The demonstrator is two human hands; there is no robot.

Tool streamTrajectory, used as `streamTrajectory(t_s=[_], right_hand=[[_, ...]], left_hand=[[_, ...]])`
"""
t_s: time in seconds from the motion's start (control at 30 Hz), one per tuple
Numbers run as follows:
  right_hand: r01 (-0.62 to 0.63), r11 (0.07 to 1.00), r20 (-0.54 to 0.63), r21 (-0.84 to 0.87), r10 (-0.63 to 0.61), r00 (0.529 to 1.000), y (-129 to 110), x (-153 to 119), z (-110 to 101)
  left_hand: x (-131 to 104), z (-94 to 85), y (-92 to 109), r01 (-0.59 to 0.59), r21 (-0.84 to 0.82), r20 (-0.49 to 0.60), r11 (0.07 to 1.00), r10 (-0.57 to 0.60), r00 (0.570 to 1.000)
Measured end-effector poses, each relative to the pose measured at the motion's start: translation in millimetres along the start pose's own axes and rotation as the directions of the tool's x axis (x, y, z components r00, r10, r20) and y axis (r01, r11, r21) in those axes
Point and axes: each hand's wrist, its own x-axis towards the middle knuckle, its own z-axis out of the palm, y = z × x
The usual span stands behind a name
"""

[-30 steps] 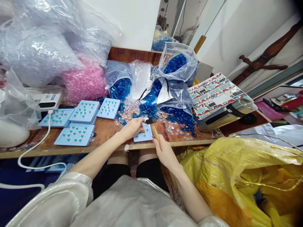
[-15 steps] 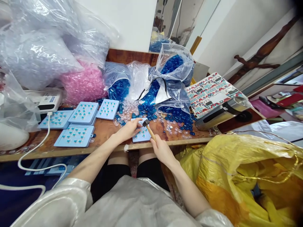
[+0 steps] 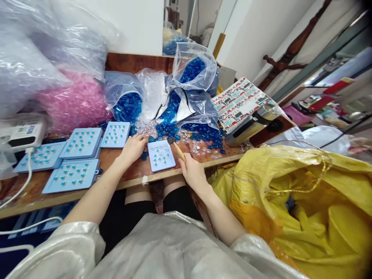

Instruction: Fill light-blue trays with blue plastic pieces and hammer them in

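My right hand [image 3: 192, 172] is closed around the wooden handle of a small hammer [image 3: 178, 150]. Its dark head is low by the upper right corner of a light blue plastic board [image 3: 157, 164], which carries several small turquoise pieces with clear parts around them. To the left of that board, my left hand [image 3: 134, 148] reaches with fingers stretched toward a heap of small clear plastic pieces [image 3: 145, 128]. Its fingertips are at the near edge of the heap, and I see nothing held in them. Loose blue plastic pieces [image 3: 166, 130] lie behind the board.
More light blue boards [image 3: 81, 143] lie on the left, beside a white power box [image 3: 26, 133] with a cable. Bags of pink pieces [image 3: 75, 102] and blue pieces [image 3: 128, 106] line the back. A steel flask [image 3: 251, 124] stands right; a yellow sack [image 3: 255, 186] is below.
My left hand has left the board and moved left to the clear pieces. The hammer has moved off the board's middle to its upper right corner. The view has shifted right.
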Motion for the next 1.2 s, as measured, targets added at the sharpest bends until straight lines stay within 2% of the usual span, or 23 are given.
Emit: streamTrajectory(t_s=[0.17,0.23,0.33,0.43,0.5,0.57,0.77,0.9,1.0,1.07,1.2], right_hand=[[0.019,0.998,-0.027,0.056,-0.017,0.999,1.3,1.1,1.1],[0.043,0.993,-0.059,0.109,-0.037,0.998,4.5,0.3,4.2],[0.067,0.984,-0.093,0.162,-0.052,0.994,10.7,-1.0,8.1],[0.065,0.981,-0.101,0.18,-0.047,0.994,15.4,-2.1,10.5],[0.058,0.981,-0.104,0.187,-0.039,0.994,16.1,-2.9,11.7],[0.058,0.979,-0.109,0.196,-0.037,0.993,15.1,-3.7,12.6],[0.075,0.97,-0.113,0.23,-0.05,0.992,11.9,-6.1,12.2],[0.148,0.939,-0.098,0.31,-0.123,0.988,8.3,-11.0,7.1],[0.206,0.907,-0.089,0.367,-0.186,0.978,1.7,-16.9,4.7],[0.212,0.907,-0.061,0.365,-0.204,0.977,-3.0,-20.6,5.9],[0.153,0.959,0.093,0.24,-0.18,0.979,-8.9,-24.6,10.9]], left_hand=[[2.1,-3.1,3.4,0.033,0.055,-0.012,0.998,-0.032,0.999],[0.9,-8.8,7.5,0.083,0.006,-0.055,0.996,-0.083,0.995],[-8.5,-20.7,18.3,0.086,-0.262,-0.109,0.961,-0.118,0.987],[-24.8,-28.8,33.4,0.013,-0.565,-0.06,0.825,-0.056,0.997],[-35.0,-28.7,42.1,0.002,-0.655,-0.015,0.756,-0.015,1.0],[-42.1,-24.8,47.1,0.012,-0.67,0.011,0.743,-0.007,1.0],[-48.0,-12.1,46.0,0.016,-0.583,-0.007,0.813,-0.024,1.0],[-49.4,-9.8,45.9,0.039,-0.591,-0.024,0.806,-0.066,0.998],[-50.4,-7.7,46.8,0.015,-0.587,-0.061,0.809,-0.063,0.996],[-51.0,-5.9,47.0,-0.002,-0.582,-0.085,0.813,-0.058,0.995],[-51.3,-2.5,46.0,-0.002,-0.578,-0.1,0.816,-0.068,0.993]])
